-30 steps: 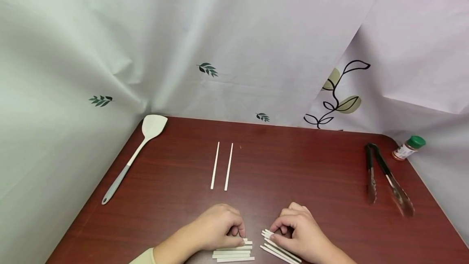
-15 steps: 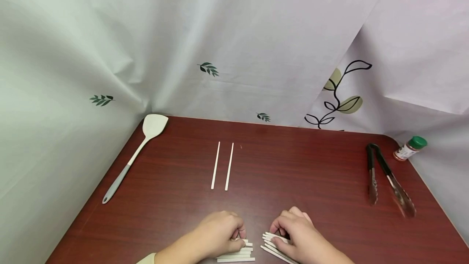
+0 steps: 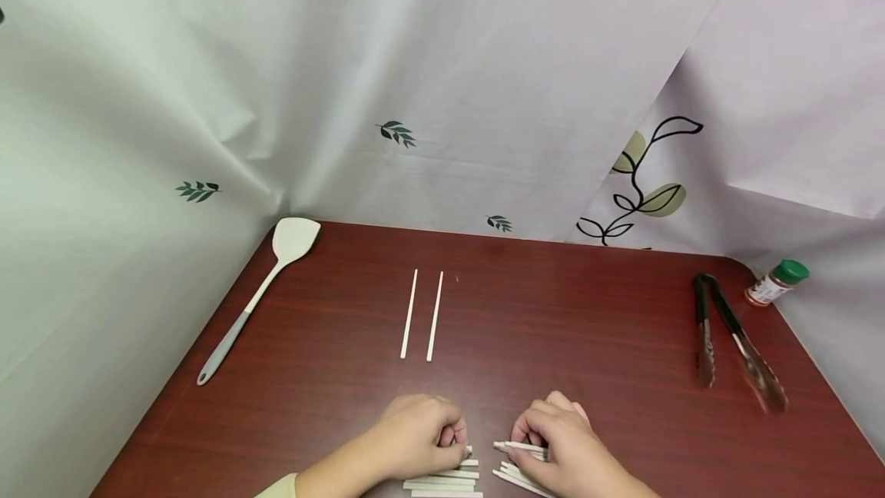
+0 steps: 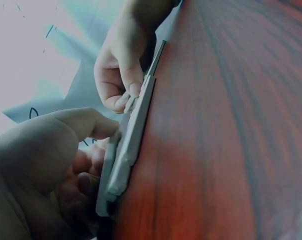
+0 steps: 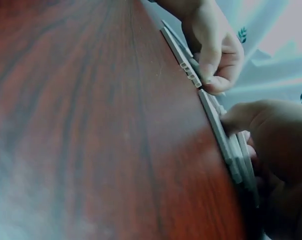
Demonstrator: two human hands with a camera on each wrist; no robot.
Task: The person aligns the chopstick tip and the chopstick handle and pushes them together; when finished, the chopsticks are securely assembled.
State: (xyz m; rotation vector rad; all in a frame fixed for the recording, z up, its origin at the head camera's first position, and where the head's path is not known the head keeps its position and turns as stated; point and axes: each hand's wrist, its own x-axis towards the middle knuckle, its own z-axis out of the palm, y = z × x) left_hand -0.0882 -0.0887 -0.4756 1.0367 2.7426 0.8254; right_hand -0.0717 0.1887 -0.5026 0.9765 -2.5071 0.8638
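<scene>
Left hand: The person's left hand (image 3: 425, 435) pinched a thin white stick (image 3: 469, 449) between thumb and fingers, beside a row of thin white sticks (image 3: 442, 486) lying on the reddish-brown, wood-grained worktop (image 3: 553, 329).
Right hand: The right hand (image 3: 563, 438) pinched some slim white sticks (image 3: 512, 446) near their ends, by a slanted bundle of white sticks (image 3: 515, 476); how many were between the fingers, I could not tell.
Risk at the row: In my judgement, a fingertip that pressed unevenly could have pushed one stick across its neighbours and spoiled the alignment.
Risk at the bundle: These sticks lay partly against each other, so a loose pinch could have let one slip out and turn sideways.
Risk in the gap: The ends of both groups faced each other, near but apart; an inward push could have made them knock and mix.
Risk for the far pair: It seemed small, because the two straight white sticks (image 3: 409, 313) lay well apart from both hands.
Green-lidded jar: The only container, a small jar with green lid and white label (image 3: 776, 283), was near the far right corner, its lid on. Something reddish showed below the label; what it was, I could not tell.
</scene>
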